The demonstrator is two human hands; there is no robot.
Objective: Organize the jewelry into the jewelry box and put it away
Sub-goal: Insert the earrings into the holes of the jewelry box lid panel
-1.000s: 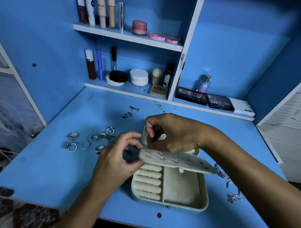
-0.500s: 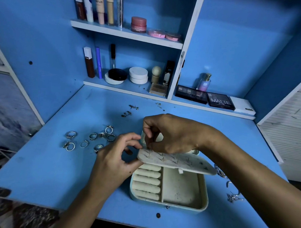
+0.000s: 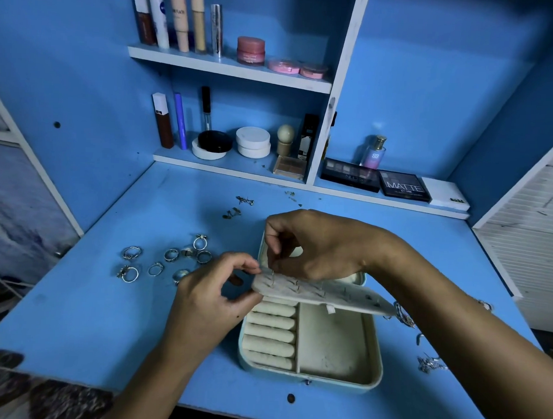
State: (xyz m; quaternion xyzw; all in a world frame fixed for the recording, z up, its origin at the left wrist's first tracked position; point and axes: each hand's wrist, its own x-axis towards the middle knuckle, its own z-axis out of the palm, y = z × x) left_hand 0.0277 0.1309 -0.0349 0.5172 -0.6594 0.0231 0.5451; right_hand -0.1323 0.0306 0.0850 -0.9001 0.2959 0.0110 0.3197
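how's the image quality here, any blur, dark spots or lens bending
Head view: dim, blue-tinted light throughout; the wide lens bends the shelf and desk edges outward, and the corners go dark. The rings and jewelry box stay fairly sharp, though the left hand shades the desk beneath it, and what the right hand pinches is too small to make out.

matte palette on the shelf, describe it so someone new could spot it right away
Look right of the white shelf divider, on the low ledge behind the blue desk. The matte palette is the middle of three flat cases there, black, and the only one printed MATTE.
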